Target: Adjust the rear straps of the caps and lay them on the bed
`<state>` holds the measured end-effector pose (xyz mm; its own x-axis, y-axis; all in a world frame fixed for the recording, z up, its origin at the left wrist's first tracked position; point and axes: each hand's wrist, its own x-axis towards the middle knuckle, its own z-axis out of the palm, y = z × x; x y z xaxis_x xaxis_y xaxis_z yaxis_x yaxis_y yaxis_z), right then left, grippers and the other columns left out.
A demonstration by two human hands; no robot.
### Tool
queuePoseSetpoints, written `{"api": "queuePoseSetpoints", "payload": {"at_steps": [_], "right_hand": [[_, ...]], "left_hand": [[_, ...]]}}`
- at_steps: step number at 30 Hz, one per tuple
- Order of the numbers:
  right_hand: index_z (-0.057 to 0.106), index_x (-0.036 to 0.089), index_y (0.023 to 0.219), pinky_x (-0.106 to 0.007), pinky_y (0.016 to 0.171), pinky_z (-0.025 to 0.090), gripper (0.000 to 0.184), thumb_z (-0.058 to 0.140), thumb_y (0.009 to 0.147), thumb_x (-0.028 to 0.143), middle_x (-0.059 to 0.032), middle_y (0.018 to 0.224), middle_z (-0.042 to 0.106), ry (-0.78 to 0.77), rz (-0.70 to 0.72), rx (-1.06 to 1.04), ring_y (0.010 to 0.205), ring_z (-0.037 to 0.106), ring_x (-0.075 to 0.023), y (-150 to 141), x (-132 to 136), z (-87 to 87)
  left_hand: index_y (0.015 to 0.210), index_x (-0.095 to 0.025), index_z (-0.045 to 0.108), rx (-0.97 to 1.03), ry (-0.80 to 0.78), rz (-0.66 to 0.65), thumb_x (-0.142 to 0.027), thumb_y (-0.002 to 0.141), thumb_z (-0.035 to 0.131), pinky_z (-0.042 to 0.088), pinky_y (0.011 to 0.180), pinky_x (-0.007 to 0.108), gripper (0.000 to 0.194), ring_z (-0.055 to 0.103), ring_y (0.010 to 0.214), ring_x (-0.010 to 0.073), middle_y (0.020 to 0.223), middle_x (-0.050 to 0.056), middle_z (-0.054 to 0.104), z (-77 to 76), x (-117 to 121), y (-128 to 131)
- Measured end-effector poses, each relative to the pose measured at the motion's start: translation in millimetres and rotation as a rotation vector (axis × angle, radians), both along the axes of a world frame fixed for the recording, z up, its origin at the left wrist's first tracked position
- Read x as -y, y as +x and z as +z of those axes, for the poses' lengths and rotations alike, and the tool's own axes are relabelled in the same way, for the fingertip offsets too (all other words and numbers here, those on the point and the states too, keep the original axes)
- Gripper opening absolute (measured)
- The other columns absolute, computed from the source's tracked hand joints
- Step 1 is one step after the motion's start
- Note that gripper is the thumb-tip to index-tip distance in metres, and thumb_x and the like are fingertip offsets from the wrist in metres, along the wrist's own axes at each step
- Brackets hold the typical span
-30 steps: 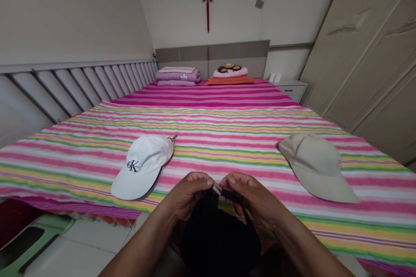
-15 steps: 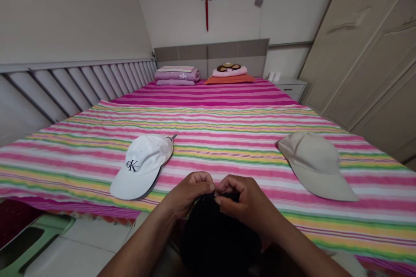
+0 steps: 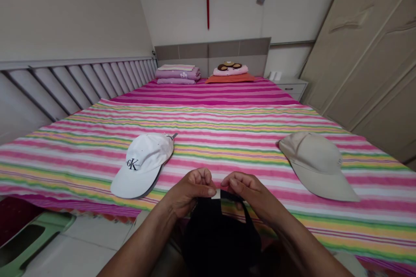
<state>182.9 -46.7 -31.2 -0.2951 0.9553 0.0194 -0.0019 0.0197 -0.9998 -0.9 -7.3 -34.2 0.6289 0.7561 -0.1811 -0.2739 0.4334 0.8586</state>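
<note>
A black cap (image 3: 218,236) sits low in front of me, above the near edge of the bed. My left hand (image 3: 191,190) pinches its back strap at a small metal buckle (image 3: 216,193). My right hand (image 3: 250,192) pinches the strap from the other side, fingers curled. On the striped sheet (image 3: 214,130) a white cap with a dark logo (image 3: 143,164) lies to the left, and a beige cap (image 3: 316,164) lies to the right.
Folded purple bedding (image 3: 177,75) and a pink pillow on an orange one (image 3: 229,73) lie by the headboard. A slatted rail (image 3: 81,86) runs along the left, wardrobe doors (image 3: 367,52) along the right. A green stool (image 3: 29,236) stands on the floor at lower left.
My hands have drawn slightly apart along the strap, and the buckle shows between them again. The caps on the bed have not moved.
</note>
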Motion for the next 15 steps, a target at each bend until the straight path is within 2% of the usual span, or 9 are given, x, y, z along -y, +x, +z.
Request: {"api": "queuePoseSetpoints", "payload": {"at_steps": [3, 5, 8, 11, 13, 15], "right_hand": [[0.061, 0.011, 0.075, -0.020, 0.051, 0.032, 0.039, 0.058, 0.073, 0.050, 0.0018, 0.061, 0.048, -0.144, 0.214, -0.161, 0.055, 0.040, -0.0083, 10.1, -1.9, -18.2], [0.063, 0.009, 0.073, -0.018, 0.048, 0.031, 0.036, 0.068, 0.065, 0.044, 0.0010, 0.060, 0.050, -0.279, 0.335, -0.326, 0.052, 0.041, -0.0072, 14.7, -1.4, -32.7], [0.062, 0.010, 0.068, -0.016, 0.043, 0.030, 0.033, 0.077, 0.055, 0.036, 0.0034, 0.054, 0.049, -0.347, 0.358, -0.543, 0.046, 0.040, -0.0053, 16.6, 0.5, -44.6], [0.058, 0.014, 0.064, -0.013, 0.040, 0.029, 0.032, 0.076, 0.054, 0.039, 0.0077, 0.048, 0.041, -0.284, 0.284, -0.669, 0.040, 0.033, -0.0025, 15.1, 1.8, -36.4], [0.056, 0.015, 0.062, -0.013, 0.039, 0.028, 0.033, 0.075, 0.056, 0.041, 0.0084, 0.047, 0.039, -0.234, 0.245, -0.747, 0.039, 0.029, -0.0022, 14.4, 2.2, -23.6], [0.052, 0.016, 0.058, -0.014, 0.037, 0.029, 0.033, 0.074, 0.057, 0.041, 0.0080, 0.047, 0.039, -0.172, 0.209, -0.838, 0.038, 0.030, -0.0029, 15.1, 2.3, -11.0]], "left_hand": [[0.067, -0.016, 0.047, 0.126, -0.089, 0.010, -0.008, 0.055, 0.071, 0.034, 0.046, 0.015, 0.028, 0.047, 0.047, 0.0041, 0.055, -0.005, 0.052, -1.4, -6.0, -4.1], [0.068, -0.015, 0.048, 0.182, -0.114, 0.010, -0.008, 0.056, 0.071, 0.037, 0.046, 0.014, 0.027, 0.047, 0.045, 0.0033, 0.053, -0.006, 0.050, -2.8, -11.4, -6.7], [0.069, -0.015, 0.050, 0.219, -0.127, -0.010, -0.009, 0.060, 0.069, 0.041, 0.048, 0.015, 0.022, 0.050, 0.044, 0.0044, 0.052, -0.005, 0.052, 0.1, -18.9, -8.1], [0.078, -0.014, 0.054, 0.256, -0.118, -0.034, -0.013, 0.061, 0.069, 0.044, 0.050, 0.016, 0.023, 0.056, 0.048, 0.0073, 0.056, -0.003, 0.057, 12.1, -23.4, -8.4], [0.089, -0.014, 0.056, 0.348, -0.063, -0.052, -0.022, 0.057, 0.074, 0.046, 0.051, 0.019, 0.038, 0.060, 0.053, 0.0105, 0.065, 0.000, 0.062, 18.7, -24.5, -9.4], [0.093, -0.013, 0.057, 0.428, -0.012, -0.097, -0.035, 0.050, 0.077, 0.047, 0.053, 0.022, 0.052, 0.062, 0.058, 0.0150, 0.069, 0.003, 0.065, 16.6, -24.4, -11.1]]}}
